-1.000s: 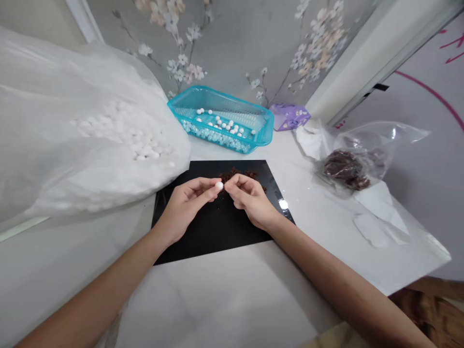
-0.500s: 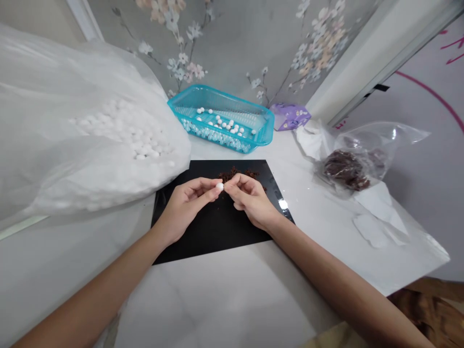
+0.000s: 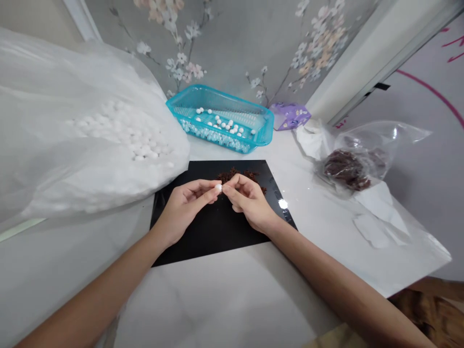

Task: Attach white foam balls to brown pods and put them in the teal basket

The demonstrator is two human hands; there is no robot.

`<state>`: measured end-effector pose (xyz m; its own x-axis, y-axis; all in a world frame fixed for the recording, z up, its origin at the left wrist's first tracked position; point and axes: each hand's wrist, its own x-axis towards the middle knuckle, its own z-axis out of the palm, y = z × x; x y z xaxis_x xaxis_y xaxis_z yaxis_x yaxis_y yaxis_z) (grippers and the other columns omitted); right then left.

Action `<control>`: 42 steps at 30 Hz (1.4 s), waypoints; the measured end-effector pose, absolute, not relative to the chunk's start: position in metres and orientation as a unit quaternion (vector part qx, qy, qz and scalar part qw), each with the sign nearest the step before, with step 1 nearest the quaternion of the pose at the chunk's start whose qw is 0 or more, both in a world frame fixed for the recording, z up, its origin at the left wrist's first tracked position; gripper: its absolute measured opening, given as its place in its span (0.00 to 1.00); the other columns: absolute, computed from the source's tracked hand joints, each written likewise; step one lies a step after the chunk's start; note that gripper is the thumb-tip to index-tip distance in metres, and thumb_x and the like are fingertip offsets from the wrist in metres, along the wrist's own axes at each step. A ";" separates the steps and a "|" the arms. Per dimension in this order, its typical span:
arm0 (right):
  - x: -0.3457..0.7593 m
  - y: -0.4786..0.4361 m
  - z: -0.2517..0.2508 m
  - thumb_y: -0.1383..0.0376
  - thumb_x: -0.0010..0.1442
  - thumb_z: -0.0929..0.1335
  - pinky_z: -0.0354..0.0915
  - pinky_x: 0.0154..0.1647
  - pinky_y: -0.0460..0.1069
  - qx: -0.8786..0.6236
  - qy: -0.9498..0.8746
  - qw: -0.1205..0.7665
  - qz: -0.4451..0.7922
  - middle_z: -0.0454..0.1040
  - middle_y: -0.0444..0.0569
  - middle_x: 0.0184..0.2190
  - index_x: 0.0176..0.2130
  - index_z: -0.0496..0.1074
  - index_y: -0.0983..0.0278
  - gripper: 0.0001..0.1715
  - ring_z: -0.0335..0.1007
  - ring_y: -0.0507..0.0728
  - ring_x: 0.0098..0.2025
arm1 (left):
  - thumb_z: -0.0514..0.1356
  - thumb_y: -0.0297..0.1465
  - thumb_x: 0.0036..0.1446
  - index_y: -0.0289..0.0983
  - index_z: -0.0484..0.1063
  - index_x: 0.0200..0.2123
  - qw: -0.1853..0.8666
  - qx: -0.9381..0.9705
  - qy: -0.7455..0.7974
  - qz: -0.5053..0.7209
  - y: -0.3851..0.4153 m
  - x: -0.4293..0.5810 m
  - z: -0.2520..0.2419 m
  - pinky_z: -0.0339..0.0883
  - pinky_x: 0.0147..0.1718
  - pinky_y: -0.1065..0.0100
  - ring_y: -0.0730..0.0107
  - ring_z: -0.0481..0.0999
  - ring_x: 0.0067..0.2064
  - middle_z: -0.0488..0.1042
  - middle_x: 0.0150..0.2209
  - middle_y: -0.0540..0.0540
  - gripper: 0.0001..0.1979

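Observation:
A small white ball (image 3: 218, 188) is pinched between the thumb and fingers of my left hand (image 3: 184, 205), just above a black board (image 3: 210, 232). My right hand (image 3: 248, 200) is closed in a pinch, its fingertips against the right side of the ball. Whatever those fingertips hold is too small to make out. Behind the hands, loose dark brown shreds (image 3: 232, 174) lie on the far part of the board, partly hidden by my fingers.
Left stands a large translucent bag (image 3: 90, 179) of white balls. A blue plastic basket (image 3: 266, 130) at the back holds several more. Beside it are a purple packet (image 3: 290, 116), white tissues (image 3: 380, 205) and a clear bag of brown material (image 3: 348, 169). The white table (image 3: 217, 299) ends at right.
Both hands keep the same pinch around the ball. The view has shifted very slightly, and the right fingertips seem to sit a little closer over the ball.

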<state>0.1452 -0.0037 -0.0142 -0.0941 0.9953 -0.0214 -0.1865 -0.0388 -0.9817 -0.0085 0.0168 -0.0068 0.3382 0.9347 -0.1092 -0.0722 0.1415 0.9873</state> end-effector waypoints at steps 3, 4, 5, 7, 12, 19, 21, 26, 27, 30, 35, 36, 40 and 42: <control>0.136 -0.008 -0.014 0.56 0.53 0.69 0.44 0.16 0.43 -0.469 -0.464 0.555 0.506 0.58 0.37 0.20 0.27 0.62 0.64 0.15 0.45 0.43 0.18 | 0.64 0.35 0.48 0.40 0.77 0.37 0.645 0.500 0.418 0.399 0.017 -0.007 -0.006 0.66 0.40 0.70 0.73 0.73 0.36 0.78 0.39 0.48 0.12; 0.133 -0.009 -0.014 0.56 0.53 0.68 0.45 0.16 0.43 -0.482 -0.462 0.565 0.485 0.59 0.38 0.21 0.28 0.62 0.64 0.15 0.46 0.44 0.18 | 0.64 0.35 0.48 0.41 0.77 0.37 0.649 0.494 0.418 0.399 0.018 -0.007 -0.006 0.66 0.40 0.70 0.73 0.73 0.36 0.78 0.39 0.48 0.12; 0.131 -0.010 -0.013 0.56 0.53 0.68 0.46 0.17 0.43 -0.492 -0.459 0.572 0.469 0.60 0.38 0.22 0.28 0.62 0.63 0.15 0.47 0.44 0.19 | 0.64 0.36 0.48 0.41 0.77 0.37 0.653 0.490 0.418 0.399 0.018 -0.007 -0.006 0.66 0.39 0.71 0.73 0.73 0.36 0.78 0.39 0.48 0.11; 0.129 -0.012 -0.013 0.56 0.53 0.68 0.46 0.17 0.43 -0.503 -0.453 0.577 0.457 0.60 0.39 0.24 0.29 0.62 0.63 0.14 0.48 0.44 0.20 | 0.63 0.36 0.49 0.41 0.78 0.37 0.655 0.487 0.419 0.397 0.018 -0.007 -0.006 0.66 0.39 0.71 0.72 0.73 0.36 0.78 0.37 0.47 0.11; 0.132 -0.012 -0.013 0.57 0.55 0.66 0.46 0.17 0.44 -0.497 -0.447 0.583 0.461 0.60 0.40 0.25 0.30 0.62 0.62 0.12 0.48 0.45 0.20 | 0.63 0.37 0.49 0.40 0.78 0.34 0.653 0.484 0.426 0.397 0.018 -0.007 -0.005 0.66 0.37 0.71 0.72 0.73 0.35 0.79 0.34 0.47 0.10; 0.132 -0.020 -0.013 0.62 0.56 0.66 0.47 0.17 0.45 -0.504 -0.583 0.552 0.318 0.58 0.40 0.25 0.40 0.67 0.59 0.09 0.47 0.45 0.18 | 0.62 0.38 0.49 0.37 0.77 0.27 0.649 0.491 0.419 0.403 0.017 -0.006 -0.004 0.64 0.32 0.72 0.75 0.70 0.29 0.76 0.28 0.48 0.10; 0.131 -0.021 -0.013 0.63 0.55 0.67 0.48 0.17 0.45 -0.508 -0.603 0.545 0.285 0.59 0.40 0.26 0.39 0.68 0.60 0.09 0.47 0.44 0.18 | 0.62 0.38 0.50 0.37 0.77 0.27 0.648 0.495 0.416 0.402 0.017 -0.006 -0.004 0.63 0.31 0.73 0.76 0.69 0.29 0.75 0.27 0.49 0.10; 0.131 -0.019 -0.016 0.62 0.53 0.69 0.49 0.17 0.44 -0.524 -0.602 0.551 0.243 0.59 0.39 0.24 0.36 0.69 0.61 0.09 0.47 0.44 0.17 | 0.62 0.38 0.50 0.37 0.76 0.25 0.648 0.499 0.413 0.400 0.017 -0.006 -0.003 0.62 0.30 0.74 0.76 0.68 0.28 0.73 0.25 0.50 0.10; 0.131 -0.019 -0.016 0.62 0.53 0.69 0.49 0.17 0.44 -0.528 -0.600 0.551 0.240 0.59 0.39 0.24 0.36 0.69 0.61 0.09 0.48 0.44 0.18 | 0.62 0.38 0.50 0.36 0.76 0.25 0.647 0.500 0.414 0.399 0.017 -0.006 -0.003 0.62 0.30 0.73 0.76 0.67 0.27 0.73 0.25 0.50 0.11; 0.132 -0.019 -0.017 0.61 0.53 0.69 0.51 0.18 0.44 -0.528 -0.608 0.546 0.231 0.59 0.40 0.23 0.34 0.70 0.61 0.08 0.50 0.45 0.19 | 0.62 0.38 0.50 0.37 0.75 0.24 0.643 0.508 0.416 0.393 0.017 -0.006 -0.004 0.62 0.30 0.73 0.76 0.67 0.27 0.72 0.24 0.50 0.11; 0.132 -0.020 -0.020 0.62 0.54 0.69 0.53 0.19 0.45 -0.513 -0.629 0.554 0.186 0.58 0.40 0.22 0.31 0.69 0.62 0.05 0.53 0.46 0.20 | 0.61 0.38 0.50 0.37 0.75 0.24 0.639 0.522 0.415 0.384 0.018 -0.007 -0.004 0.62 0.30 0.72 0.75 0.67 0.27 0.73 0.25 0.50 0.11; 0.132 -0.020 -0.020 0.63 0.54 0.69 0.53 0.19 0.45 -0.510 -0.632 0.557 0.173 0.58 0.40 0.21 0.30 0.69 0.62 0.05 0.53 0.46 0.21 | 0.61 0.38 0.50 0.37 0.75 0.24 0.638 0.525 0.413 0.383 0.018 -0.007 -0.004 0.62 0.30 0.72 0.75 0.67 0.27 0.73 0.25 0.49 0.11; 0.132 -0.020 -0.021 0.64 0.54 0.69 0.55 0.21 0.46 -0.499 -0.641 0.568 0.134 0.59 0.40 0.19 0.27 0.68 0.61 0.06 0.55 0.48 0.21 | 0.61 0.38 0.51 0.37 0.77 0.26 0.635 0.540 0.406 0.375 0.019 -0.008 -0.005 0.62 0.29 0.72 0.75 0.67 0.27 0.72 0.24 0.50 0.11; 0.131 -0.019 -0.021 0.66 0.54 0.69 0.56 0.21 0.46 -0.490 -0.641 0.578 0.122 0.59 0.40 0.18 0.25 0.68 0.61 0.07 0.56 0.48 0.21 | 0.60 0.38 0.52 0.38 0.78 0.28 0.637 0.542 0.403 0.372 0.019 -0.008 -0.006 0.61 0.29 0.73 0.75 0.67 0.27 0.72 0.24 0.50 0.11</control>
<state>0.1311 -0.0192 -0.0208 0.1491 0.7697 0.6208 0.4867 0.4894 -0.7236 -0.0084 0.0188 -0.0061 0.3990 0.9105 -0.1090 -0.0370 0.1348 0.9902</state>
